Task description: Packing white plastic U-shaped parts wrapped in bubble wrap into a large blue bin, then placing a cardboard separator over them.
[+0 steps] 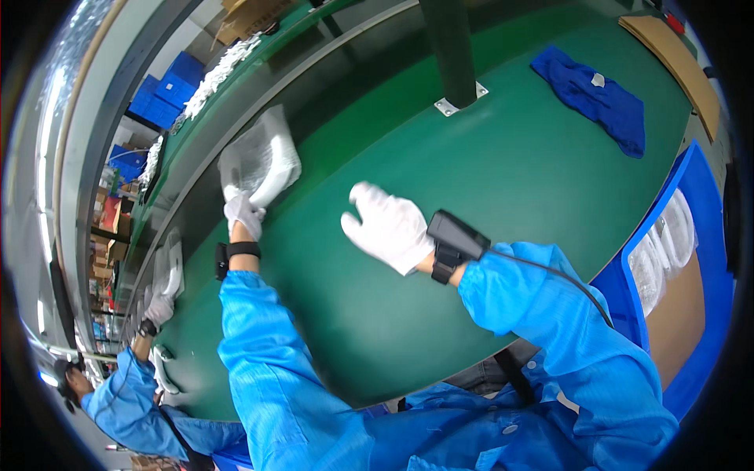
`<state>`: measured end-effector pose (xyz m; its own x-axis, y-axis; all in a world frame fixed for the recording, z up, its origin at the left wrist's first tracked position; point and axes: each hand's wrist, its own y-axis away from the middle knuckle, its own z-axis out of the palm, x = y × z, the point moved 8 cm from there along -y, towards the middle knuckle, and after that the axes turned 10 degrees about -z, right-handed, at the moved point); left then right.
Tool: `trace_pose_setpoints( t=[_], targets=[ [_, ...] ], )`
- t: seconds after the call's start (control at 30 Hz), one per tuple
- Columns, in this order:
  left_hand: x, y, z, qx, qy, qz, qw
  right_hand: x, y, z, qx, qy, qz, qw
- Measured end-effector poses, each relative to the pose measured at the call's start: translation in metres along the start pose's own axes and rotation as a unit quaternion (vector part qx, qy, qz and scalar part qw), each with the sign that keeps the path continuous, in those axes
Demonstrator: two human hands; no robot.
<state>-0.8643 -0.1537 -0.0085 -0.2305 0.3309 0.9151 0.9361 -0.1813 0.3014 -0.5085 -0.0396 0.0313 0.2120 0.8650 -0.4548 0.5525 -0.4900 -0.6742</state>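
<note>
My left hand (244,213), in a white glove, reaches to the far left of the green table and grips the near end of a clear bubble-wrap bag (250,161). Inside the bag lies a white curved part (276,169), its exact kind not clear through the wrap. Over the middle of the table hovers my right hand (389,228), also gloved, with thumb and fingers apart and nothing in it. A black device is strapped to each wrist, and a cable runs from the right one.
The green table (440,188) carries a post (452,55) and a dark blue cloth (593,94). To the right, a blue bin (640,306) holds bubble-wrapped pieces (664,243) and cardboard. At far left a co-worker (126,385) handles a similar wrapped piece (167,267).
</note>
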Motion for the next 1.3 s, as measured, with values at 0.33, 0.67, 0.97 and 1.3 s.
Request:
trace_pose_setpoints(
  t=[0.33,0.67,0.97,1.3],
  targets=[
    [-0.031,0.231,0.039,-0.032,0.135,0.088,0.986,0.036,-0.013,0.008,-0.043,-0.687,0.274,0.672],
    [-0.033,0.236,0.067,-0.334,0.144,-0.004,0.932,0.063,0.015,0.021,-0.039,-0.698,0.32,0.639],
    [-0.048,0.233,0.056,-0.265,0.157,0.077,0.948,0.046,0.017,0.02,-0.033,-0.621,0.253,0.741],
    [-0.051,0.257,0.069,-0.391,0.018,0.046,0.919,0.053,0.014,0.01,-0.011,-0.658,0.339,0.672]
  ],
)
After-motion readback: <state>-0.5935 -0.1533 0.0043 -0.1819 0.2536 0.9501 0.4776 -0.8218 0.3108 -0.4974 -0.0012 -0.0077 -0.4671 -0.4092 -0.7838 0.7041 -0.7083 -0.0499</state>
